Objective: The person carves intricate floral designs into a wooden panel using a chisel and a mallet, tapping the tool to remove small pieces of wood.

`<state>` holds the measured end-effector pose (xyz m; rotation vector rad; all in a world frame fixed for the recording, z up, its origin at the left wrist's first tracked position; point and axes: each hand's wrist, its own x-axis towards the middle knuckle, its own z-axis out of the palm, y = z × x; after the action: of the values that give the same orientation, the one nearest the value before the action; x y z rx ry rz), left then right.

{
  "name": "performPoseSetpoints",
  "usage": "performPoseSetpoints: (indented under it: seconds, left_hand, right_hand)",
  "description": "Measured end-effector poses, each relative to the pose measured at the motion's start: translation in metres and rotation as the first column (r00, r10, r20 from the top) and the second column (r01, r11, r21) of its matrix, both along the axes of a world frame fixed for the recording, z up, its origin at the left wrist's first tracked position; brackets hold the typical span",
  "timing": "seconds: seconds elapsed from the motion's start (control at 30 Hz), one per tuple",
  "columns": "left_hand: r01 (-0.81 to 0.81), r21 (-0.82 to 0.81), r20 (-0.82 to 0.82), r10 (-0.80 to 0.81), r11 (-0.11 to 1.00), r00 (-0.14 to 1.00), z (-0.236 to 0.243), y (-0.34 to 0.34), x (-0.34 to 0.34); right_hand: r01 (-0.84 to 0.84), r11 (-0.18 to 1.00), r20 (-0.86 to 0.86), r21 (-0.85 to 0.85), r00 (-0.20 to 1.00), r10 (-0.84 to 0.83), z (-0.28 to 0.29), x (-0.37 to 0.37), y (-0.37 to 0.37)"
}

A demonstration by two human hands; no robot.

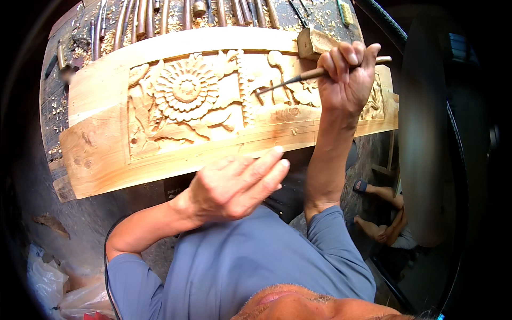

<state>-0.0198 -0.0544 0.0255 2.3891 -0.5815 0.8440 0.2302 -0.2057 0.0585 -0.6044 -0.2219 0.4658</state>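
Note:
A long pale wooden board [106, 170], carved in relief, lies across the bench in front of me. A large round flower [186, 90] is cut into its left half, with leaf-like shapes around it. My right hand [348, 80] is closed round the wooden handle of a slim carving chisel [293, 80]. The chisel slants down to the left, its dark tip over the carving right of the beaded vertical strip [246, 88]; whether it touches the wood I cannot tell. My left hand [232, 184] is open, fingers stretched out together, by the board's near edge, holding nothing.
Several wooden-handled carving tools [186, 15] lie in a row along the far side of the bench [53, 114], among wood shavings. A wooden block [313, 44] rests at the board's far edge, and a brush [345, 13] lies beyond. Another person's legs [381, 194] show at right.

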Motion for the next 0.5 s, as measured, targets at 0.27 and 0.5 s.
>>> performPoseSetpoints:
  seconds: [0.27,0.5]
  left_hand:
    - [-0.185,-0.381,-0.258,0.088,0.906,0.962,-0.02,-0.053,0.047]
    - [-0.238,-0.251,-0.289,0.162,0.938,0.944,-0.032,-0.058,0.055]
  right_hand:
    - [0.01,0.961,-0.217,-0.277,0.973,-0.073,-0.018,-0.033,0.025]
    - [-0.1,0.98,-0.196,-0.175,0.978,0.065,-0.024,-0.03,0.016]
